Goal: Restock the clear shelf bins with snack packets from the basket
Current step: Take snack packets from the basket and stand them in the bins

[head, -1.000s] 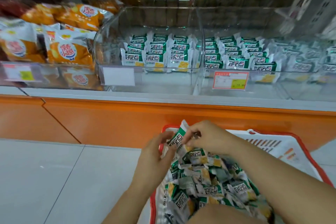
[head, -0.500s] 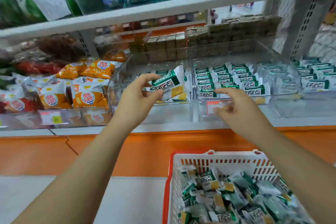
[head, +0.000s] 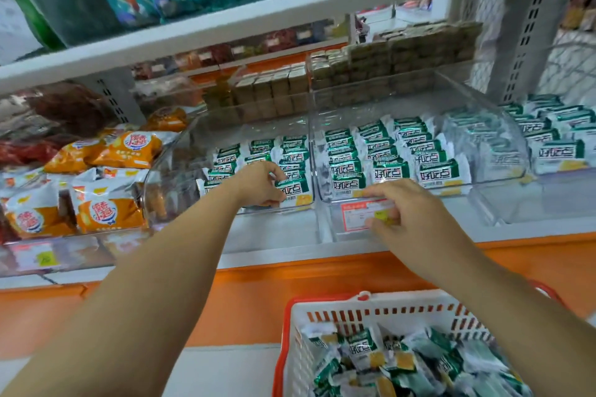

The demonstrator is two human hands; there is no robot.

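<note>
Left hand (head: 261, 185), packet (head: 296, 195) now inside bin (head: 190, 151)

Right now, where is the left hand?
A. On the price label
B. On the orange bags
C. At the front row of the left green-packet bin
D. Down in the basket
C: the left hand pinches a green packet at the front of the left clear bin, well above the basket.
</note>
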